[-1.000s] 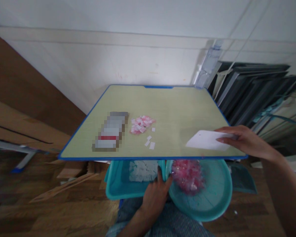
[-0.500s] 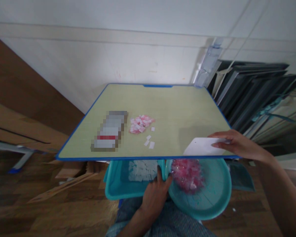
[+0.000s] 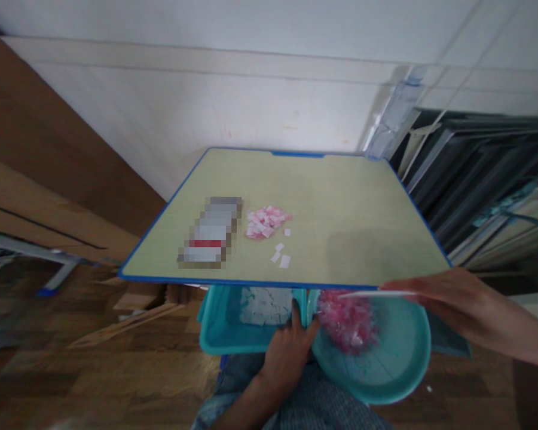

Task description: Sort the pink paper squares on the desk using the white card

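Note:
My left hand (image 3: 287,351) is at the rims where the rectangular teal tub (image 3: 228,346) and the round teal basin (image 3: 403,391) meet, index finger over the tub's side and thumb on the basin's side, gripping them. In my right hand (image 3: 448,298), thumb and fingers pinch a white card (image 3: 385,294), now seen nearly edge-on at the table's front edge, above the basin. White pieces (image 3: 266,304) lie in the tub. Shiny pink pieces (image 3: 347,322) are heaped in the basin. On the table (image 3: 341,191) lies a heap of small pink and white pieces (image 3: 265,223).
A pixelated phone-like object (image 3: 210,232) lies left of the heap, and several loose white pieces (image 3: 285,261) are near it. A clear plastic bottle (image 3: 394,116) stands behind the table's right corner. Dark panels (image 3: 479,161) lean at right; brown cardboard (image 3: 58,167) is at left.
My right hand has drawn the white card down and toward me off the tabletop, tilting it from face-on to edge-on. My left hand keeps its hold. The whole view has shifted slightly.

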Demonstrator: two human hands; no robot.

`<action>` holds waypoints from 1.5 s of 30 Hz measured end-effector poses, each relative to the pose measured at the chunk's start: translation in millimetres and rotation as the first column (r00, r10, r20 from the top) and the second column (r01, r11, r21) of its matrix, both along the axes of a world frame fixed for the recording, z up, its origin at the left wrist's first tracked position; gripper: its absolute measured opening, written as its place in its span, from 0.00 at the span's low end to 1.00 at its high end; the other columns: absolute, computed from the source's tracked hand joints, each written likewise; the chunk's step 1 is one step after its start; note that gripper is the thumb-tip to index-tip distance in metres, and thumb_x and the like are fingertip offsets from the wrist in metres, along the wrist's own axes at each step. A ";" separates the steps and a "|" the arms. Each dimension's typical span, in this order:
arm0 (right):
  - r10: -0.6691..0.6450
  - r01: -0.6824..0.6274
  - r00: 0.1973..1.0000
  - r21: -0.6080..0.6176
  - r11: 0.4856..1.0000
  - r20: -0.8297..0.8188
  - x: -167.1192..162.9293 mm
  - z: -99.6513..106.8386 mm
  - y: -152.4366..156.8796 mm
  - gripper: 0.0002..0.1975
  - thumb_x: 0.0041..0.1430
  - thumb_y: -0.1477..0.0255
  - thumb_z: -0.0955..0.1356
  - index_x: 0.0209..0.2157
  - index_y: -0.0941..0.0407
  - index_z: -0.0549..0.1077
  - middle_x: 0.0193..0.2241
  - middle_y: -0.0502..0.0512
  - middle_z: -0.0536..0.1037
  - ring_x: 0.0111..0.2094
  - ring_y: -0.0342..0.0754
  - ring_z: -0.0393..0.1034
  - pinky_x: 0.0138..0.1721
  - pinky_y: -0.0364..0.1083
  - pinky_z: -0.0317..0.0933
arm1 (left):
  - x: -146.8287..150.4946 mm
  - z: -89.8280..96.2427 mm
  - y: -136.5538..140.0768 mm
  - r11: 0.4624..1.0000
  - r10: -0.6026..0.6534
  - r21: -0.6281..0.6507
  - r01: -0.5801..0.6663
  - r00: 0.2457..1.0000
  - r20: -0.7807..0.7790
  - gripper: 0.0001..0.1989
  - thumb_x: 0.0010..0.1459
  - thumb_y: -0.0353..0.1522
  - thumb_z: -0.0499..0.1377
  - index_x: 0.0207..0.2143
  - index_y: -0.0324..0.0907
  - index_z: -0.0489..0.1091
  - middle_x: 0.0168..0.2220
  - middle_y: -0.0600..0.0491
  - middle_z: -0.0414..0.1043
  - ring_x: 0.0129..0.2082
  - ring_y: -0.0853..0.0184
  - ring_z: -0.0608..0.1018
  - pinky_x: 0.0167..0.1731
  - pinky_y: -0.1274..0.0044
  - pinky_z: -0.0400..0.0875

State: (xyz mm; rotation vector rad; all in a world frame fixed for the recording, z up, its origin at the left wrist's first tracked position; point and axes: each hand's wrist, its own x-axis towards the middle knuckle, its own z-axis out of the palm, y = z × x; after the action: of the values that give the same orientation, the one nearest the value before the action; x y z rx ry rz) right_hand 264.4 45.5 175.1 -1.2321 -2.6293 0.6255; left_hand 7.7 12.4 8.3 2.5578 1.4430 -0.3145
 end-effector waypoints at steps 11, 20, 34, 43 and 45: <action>-0.130 0.120 0.985 0.093 0.988 0.114 -10.9 -6.5 -31.2 0.23 0.55 0.74 0.57 0.53 0.46 0.58 0.46 0.51 0.70 0.43 0.52 0.67 0.42 0.51 0.64 | -0.1 4.0 -0.1 1.000 0.015 -0.009 -0.015 1.000 0.018 0.20 0.56 0.30 0.44 0.52 0.54 0.52 0.55 0.36 0.51 0.32 0.62 0.75 0.27 0.72 0.70; -0.138 0.136 0.968 0.023 0.990 0.209 -13.5 -28.1 -46.0 0.29 0.54 0.79 0.57 0.57 0.47 0.50 0.53 0.50 0.62 0.50 0.52 0.59 0.48 0.54 0.59 | 1.2 4.4 -0.6 1.000 0.011 -0.013 -0.011 1.000 0.011 0.20 0.56 0.29 0.44 0.51 0.52 0.53 0.55 0.35 0.52 0.30 0.63 0.75 0.26 0.73 0.70; -0.203 0.225 0.921 0.027 0.974 -0.334 -23.8 8.0 62.6 0.10 0.49 0.73 0.66 0.35 0.54 0.64 0.25 0.48 0.71 0.24 0.40 0.66 0.22 0.37 0.60 | 0.6 5.1 0.1 0.999 0.006 -0.035 -0.005 1.000 0.011 0.20 0.56 0.30 0.43 0.52 0.53 0.53 0.55 0.35 0.51 0.33 0.62 0.75 0.27 0.72 0.70; -0.150 0.105 0.876 -0.121 0.987 -0.459 -66.3 -34.4 162.8 0.17 0.43 0.68 0.67 0.38 0.57 0.69 0.34 0.53 0.73 0.25 0.42 0.66 0.24 0.40 0.60 | 1.7 2.0 -1.2 0.997 0.054 -0.053 -0.051 0.998 0.042 0.20 0.56 0.30 0.42 0.51 0.54 0.54 0.55 0.39 0.53 0.33 0.63 0.74 0.27 0.71 0.71; -0.132 0.074 0.887 -0.145 0.987 -0.442 -71.4 -47.4 163.8 0.18 0.44 0.68 0.67 0.40 0.57 0.69 0.34 0.54 0.73 0.28 0.44 0.67 0.26 0.42 0.61 | 1.7 2.8 -0.5 0.996 0.054 -0.078 -0.050 0.998 0.043 0.20 0.56 0.30 0.42 0.51 0.54 0.55 0.55 0.39 0.53 0.33 0.63 0.74 0.28 0.71 0.70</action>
State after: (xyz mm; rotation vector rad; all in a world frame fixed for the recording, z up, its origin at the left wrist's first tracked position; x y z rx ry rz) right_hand 193.1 209.3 127.7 -1.0879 -2.1534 0.9404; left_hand 9.4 11.8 11.2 2.4468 1.4501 -0.2970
